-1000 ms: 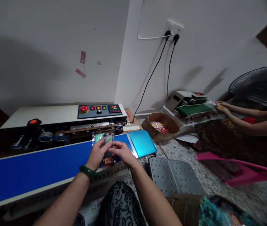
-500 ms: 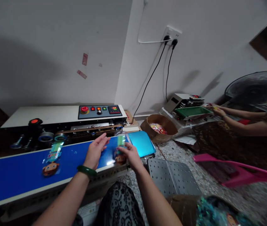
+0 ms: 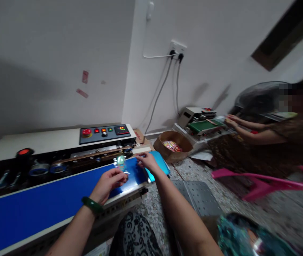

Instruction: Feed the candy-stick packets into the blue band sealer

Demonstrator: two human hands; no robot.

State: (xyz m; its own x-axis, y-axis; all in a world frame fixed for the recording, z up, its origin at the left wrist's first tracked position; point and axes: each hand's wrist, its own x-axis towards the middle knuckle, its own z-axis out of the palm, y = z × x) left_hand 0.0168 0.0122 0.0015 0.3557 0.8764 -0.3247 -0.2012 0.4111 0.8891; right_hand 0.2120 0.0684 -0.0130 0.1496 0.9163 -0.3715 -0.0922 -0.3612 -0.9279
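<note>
So, the left side is mostly taken up by the blue belt (image 3: 47,199), with a white-topped machine (image 3: 41,140) set along its back edge. Toward the belt's right end, a small clear packet (image 3: 120,161) with something green in it is pinched between the thumb and fingers of the left hand (image 3: 110,180), top end pointed at the back edge; whether the belt is touched by it can't be told. Just right of that, the right hand (image 3: 147,161) is held by the left edge of the shiny blue plate (image 3: 163,163), fingers curled, and whether anything's gripped can't be made out. Farther right, colourful packets (image 3: 172,146) are piled inside a cardboard box (image 3: 186,143).
</note>
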